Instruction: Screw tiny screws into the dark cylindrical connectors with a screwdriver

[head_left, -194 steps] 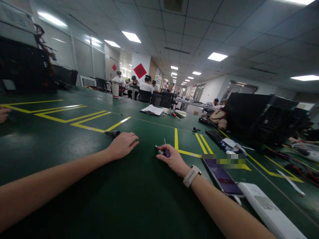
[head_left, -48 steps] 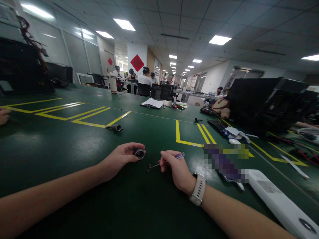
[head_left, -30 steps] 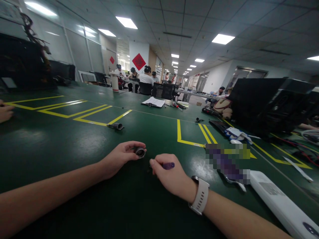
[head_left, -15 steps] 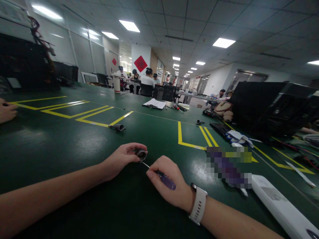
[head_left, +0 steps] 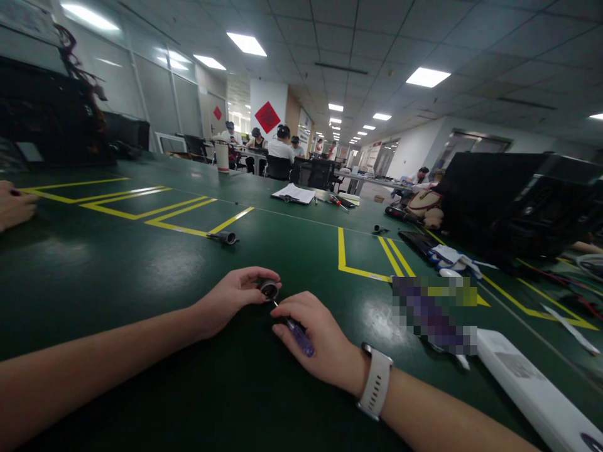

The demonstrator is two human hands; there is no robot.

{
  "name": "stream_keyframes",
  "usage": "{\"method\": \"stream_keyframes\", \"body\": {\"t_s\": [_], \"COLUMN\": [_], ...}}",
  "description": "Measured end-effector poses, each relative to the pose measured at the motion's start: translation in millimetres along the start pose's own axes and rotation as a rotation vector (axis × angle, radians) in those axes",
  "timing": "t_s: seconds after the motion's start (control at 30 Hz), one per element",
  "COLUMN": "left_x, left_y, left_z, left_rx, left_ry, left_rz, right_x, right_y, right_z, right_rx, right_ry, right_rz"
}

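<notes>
My left hand (head_left: 235, 298) is closed around a small dark metal ring-shaped part (head_left: 269, 289), its round opening facing me. In my right hand (head_left: 320, 339) is a screwdriver (head_left: 300, 339) with a purple see-through handle. Its thin shaft points up and left, the tip at the lower edge of the metal part; whether it sits in a screw is too small to tell. A pale watch strap (head_left: 375, 384) circles my right wrist. Beyond my hands, a similar dark cylindrical part (head_left: 228, 238) lies on the green table (head_left: 141, 282).
Another dark part (head_left: 378, 229) lies farther back, near a clipboard with paper (head_left: 294, 193) and a red-handled tool (head_left: 336, 201). A long white box (head_left: 522, 376) is at right, below a large black case (head_left: 513, 201). Another person's hand (head_left: 16, 206) shows at far left.
The screwdriver's handle has swung left and steeper, its tip staying by the metal part. My right hand's fingers have shifted left, closer to my left hand. The left hand has barely moved.
</notes>
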State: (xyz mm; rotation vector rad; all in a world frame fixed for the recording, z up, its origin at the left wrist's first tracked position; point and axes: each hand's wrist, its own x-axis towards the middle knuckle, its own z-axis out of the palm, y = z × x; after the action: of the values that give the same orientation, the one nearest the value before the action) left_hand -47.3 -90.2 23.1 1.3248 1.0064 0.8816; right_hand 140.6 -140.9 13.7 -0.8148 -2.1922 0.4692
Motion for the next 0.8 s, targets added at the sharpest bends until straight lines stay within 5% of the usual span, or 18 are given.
{"method": "stream_keyframes", "body": {"t_s": [0.8], "left_x": [1], "left_y": [0], "left_z": [9.0], "left_rx": [0.113], "left_ry": [0.11], "left_rz": [0.021], "right_x": [-2], "right_y": [-8], "right_z": [-1], "right_rx": [-0.148], "right_ry": [-0.112], "right_rz": [-0.054]}}
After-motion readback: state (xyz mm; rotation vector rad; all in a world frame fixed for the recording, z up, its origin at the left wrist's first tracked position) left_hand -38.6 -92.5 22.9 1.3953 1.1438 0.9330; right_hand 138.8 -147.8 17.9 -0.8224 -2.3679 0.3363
